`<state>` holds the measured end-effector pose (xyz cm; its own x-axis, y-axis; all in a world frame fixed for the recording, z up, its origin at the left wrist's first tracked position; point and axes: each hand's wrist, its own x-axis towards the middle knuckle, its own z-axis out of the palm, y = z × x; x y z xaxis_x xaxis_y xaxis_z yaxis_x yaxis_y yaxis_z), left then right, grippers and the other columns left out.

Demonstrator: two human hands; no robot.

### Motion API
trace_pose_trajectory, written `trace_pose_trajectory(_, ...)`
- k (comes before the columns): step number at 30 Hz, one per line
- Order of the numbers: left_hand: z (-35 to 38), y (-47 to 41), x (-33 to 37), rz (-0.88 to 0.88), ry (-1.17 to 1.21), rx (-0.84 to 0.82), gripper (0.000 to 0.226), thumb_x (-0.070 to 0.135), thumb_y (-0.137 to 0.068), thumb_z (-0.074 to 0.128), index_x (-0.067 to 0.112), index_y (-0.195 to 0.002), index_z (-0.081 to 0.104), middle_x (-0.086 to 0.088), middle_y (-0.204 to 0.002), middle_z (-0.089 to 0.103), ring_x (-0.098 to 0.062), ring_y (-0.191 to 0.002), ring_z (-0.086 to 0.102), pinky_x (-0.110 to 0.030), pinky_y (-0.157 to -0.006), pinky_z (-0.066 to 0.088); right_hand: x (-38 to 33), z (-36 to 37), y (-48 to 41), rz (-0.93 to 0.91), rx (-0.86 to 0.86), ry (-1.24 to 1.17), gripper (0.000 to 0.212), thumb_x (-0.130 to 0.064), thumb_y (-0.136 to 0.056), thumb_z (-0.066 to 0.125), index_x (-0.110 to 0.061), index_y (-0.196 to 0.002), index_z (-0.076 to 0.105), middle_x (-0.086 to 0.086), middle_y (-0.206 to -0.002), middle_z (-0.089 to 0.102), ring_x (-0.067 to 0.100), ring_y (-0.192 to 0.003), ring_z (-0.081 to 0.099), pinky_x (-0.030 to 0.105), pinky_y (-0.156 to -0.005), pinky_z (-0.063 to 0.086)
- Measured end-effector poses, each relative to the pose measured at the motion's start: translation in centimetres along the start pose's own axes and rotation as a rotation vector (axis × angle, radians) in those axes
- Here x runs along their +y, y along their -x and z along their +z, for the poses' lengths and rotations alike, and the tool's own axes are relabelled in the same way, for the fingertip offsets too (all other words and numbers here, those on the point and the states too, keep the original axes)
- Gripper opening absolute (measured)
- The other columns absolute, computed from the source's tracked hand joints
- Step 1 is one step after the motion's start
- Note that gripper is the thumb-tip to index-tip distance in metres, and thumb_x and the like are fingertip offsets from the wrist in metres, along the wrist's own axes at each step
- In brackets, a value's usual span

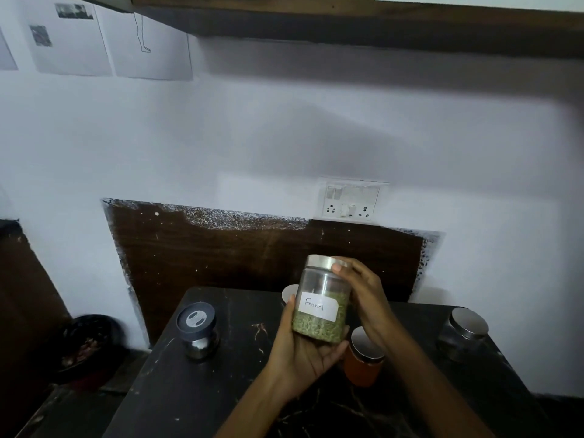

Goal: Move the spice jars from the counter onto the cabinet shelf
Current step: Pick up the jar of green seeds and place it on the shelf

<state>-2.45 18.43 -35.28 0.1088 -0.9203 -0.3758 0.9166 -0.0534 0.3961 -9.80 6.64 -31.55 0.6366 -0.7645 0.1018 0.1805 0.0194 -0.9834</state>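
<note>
A clear jar of green seeds labelled "Fennel" [322, 300], with a steel lid, is held up above the dark counter [177, 390]. My left hand [303, 349] cups it from below and the left. My right hand [360, 289] grips its lid and right side. Below it on the counter stands a jar of orange powder [363, 363] with a steel lid. A dark-lidded jar [197, 331] stands at the left, and a steel-lidded jar with dark contents [463, 333] at the right. Behind the fennel jar another lid [289, 294] peeks out. The wooden shelf [347, 23] runs overhead.
A white wall with a switch and socket plate [350, 200] rises behind the counter, above a brown wooden panel [252, 248]. Papers [110, 42] hang at the upper left. A dark bowl with contents [85, 346] sits low to the left of the counter.
</note>
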Motion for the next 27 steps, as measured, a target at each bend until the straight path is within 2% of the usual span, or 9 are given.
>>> trace_pose_trajectory(3,0.5,0.1,0.0,0.011,0.008,-0.007,0.070,0.062,-0.073,0.054,0.012,-0.123,0.057,-0.021,-0.118,0.064,-0.032,-0.100,0.063,-0.038,-0.074,0.058,-0.3,0.0,0.0,-0.009,0.003,-0.005,0.041,-0.034,-0.071,0.073,-0.007,-0.102,0.065,0.012,-0.100,0.068,0.026,-0.091,0.065,0.042,-0.083,0.050)
trace_pose_trajectory(7,1.3,0.2,0.1,0.010,0.043,-0.039,0.070,0.061,-0.074,0.054,0.011,-0.124,0.056,-0.021,-0.121,0.062,-0.032,-0.098,0.063,-0.038,-0.072,0.059,-0.9,0.1,-0.2,-0.026,0.002,-0.022,0.041,-0.032,-0.071,0.069,-0.006,-0.101,0.064,0.011,-0.098,0.067,0.023,-0.088,0.065,0.033,-0.074,0.053)
trace_pose_trajectory(11,2.1,0.0,0.7,0.044,0.018,-0.064,0.068,0.061,-0.080,0.050,0.010,-0.123,0.057,-0.021,-0.112,0.066,-0.031,-0.093,0.064,-0.039,-0.072,0.058,-2.3,0.4,-0.4,-0.053,0.004,-0.084,0.031,-0.029,-0.072,0.073,-0.012,-0.096,0.066,0.007,-0.095,0.068,0.022,-0.088,0.064,0.031,-0.074,0.052)
trace_pose_trajectory(14,3.8,0.1,2.1,0.078,-0.015,-0.102,0.065,0.061,-0.081,0.050,0.011,-0.121,0.059,-0.021,-0.108,0.067,-0.031,-0.093,0.063,-0.038,-0.073,0.057,-4.4,0.8,-1.1,-0.092,0.023,-0.124,0.035,-0.026,-0.070,0.075,-0.015,-0.101,0.065,0.006,-0.101,0.067,0.021,-0.092,0.064,0.031,-0.075,0.052)
trace_pose_trajectory(16,5.7,0.4,3.5,0.121,-0.057,-0.149,0.063,0.060,-0.080,0.052,0.012,-0.119,0.061,-0.020,-0.108,0.067,-0.029,-0.094,0.062,-0.038,-0.073,0.057,-6.7,1.3,-1.7,-0.136,0.047,-0.194,0.046,-0.023,-0.067,0.077,-0.014,-0.109,0.061,0.008,-0.107,0.066,0.020,-0.092,0.064,0.029,-0.073,0.052)
trace_pose_trajectory(20,11.2,1.2,7.4,0.220,-0.152,-0.262,0.061,0.059,-0.075,0.054,0.013,-0.115,0.062,-0.018,-0.109,0.066,-0.028,-0.094,0.061,-0.039,-0.072,0.057,-13.2,2.4,-3.1,-0.236,0.038,-0.341,0.063,-0.018,-0.066,0.076,-0.007,-0.123,0.051,0.011,-0.106,0.064,0.017,-0.080,0.069,0.023,-0.063,0.055)
trace_pose_trajectory(24,17.8,2.1,11.8,0.315,-0.263,-0.368,0.058,0.059,-0.078,0.054,0.011,-0.106,0.066,-0.017,-0.104,0.065,-0.029,-0.090,0.061,-0.037,-0.069,0.057,-20.9,3.0,-4.2,-0.391,-0.043,-0.251,0.057,-0.028,-0.068,0.077,-0.004,-0.117,0.059,0.015,-0.109,0.066,0.021,-0.090,0.066,0.027,-0.069,0.055)
trace_pose_trajectory(27,22.8,2.6,14.4,0.417,-0.329,-0.445,0.057,0.060,-0.080,0.052,0.011,-0.103,0.070,-0.017,-0.103,0.066,-0.030,-0.091,0.061,-0.036,-0.068,0.057,-26.3,3.6,-4.6,-0.499,-0.073,-0.189,0.054,-0.034,-0.068,0.068,-0.006,-0.113,0.062,0.011,-0.102,0.069,0.019,-0.085,0.066,0.024,-0.064,0.053)
